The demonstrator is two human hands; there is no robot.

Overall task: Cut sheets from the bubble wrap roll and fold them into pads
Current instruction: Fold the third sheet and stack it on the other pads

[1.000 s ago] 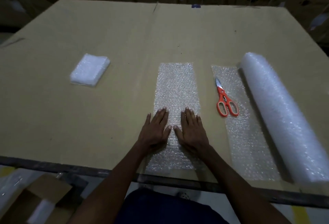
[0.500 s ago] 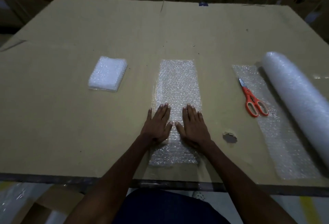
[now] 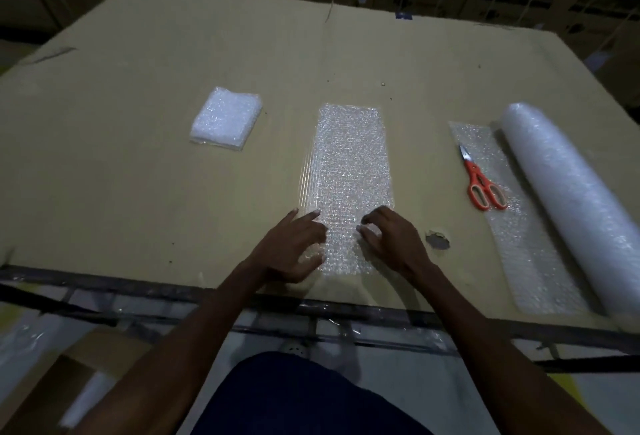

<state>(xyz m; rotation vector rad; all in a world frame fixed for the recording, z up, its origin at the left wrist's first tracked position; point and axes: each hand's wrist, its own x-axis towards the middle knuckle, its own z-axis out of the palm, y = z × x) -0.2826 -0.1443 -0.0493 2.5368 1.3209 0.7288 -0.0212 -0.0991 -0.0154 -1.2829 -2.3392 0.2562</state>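
Both hands have left the flat, pressing pose of half a second ago: the fingers now curl and lift at the near end of the long clear bubble wrap sheet [image 3: 349,178], which lies lengthwise at the centre of the frame on the brown cardboard-covered tabletop [image 3: 138,192]. The left hand [image 3: 289,251] sits at the sheet's lower left edge, its fingers bent over the film; the right hand [image 3: 391,240] hooks its fingertips [image 3: 363,228] onto the sheet at the lower right. Whether either grip already pinches the film or only rests on it, I cannot tell; the plastic is too clear and the light too dim.

The step in hand looks like starting the first fold. To do it well, both hands should take the near corners evenly, lift the end together and carry it toward the far end so the side edges line up, then press the crease flat before folding again. Uneven lifting would likely skew the pad.

Since the earlier frame the view has also shifted a little, so the surroundings sit differently in the picture. A finished white folded bubble wrap pad [image 3: 227,118] lies at the upper left, well apart. At the right, orange-handled scissors [image 3: 481,182] rest on the unrolled tail [image 3: 533,261] of the big white bubble wrap roll [image 3: 571,192]. A small torn hole [image 3: 438,240] in the cardboard shows just beside the right hand.
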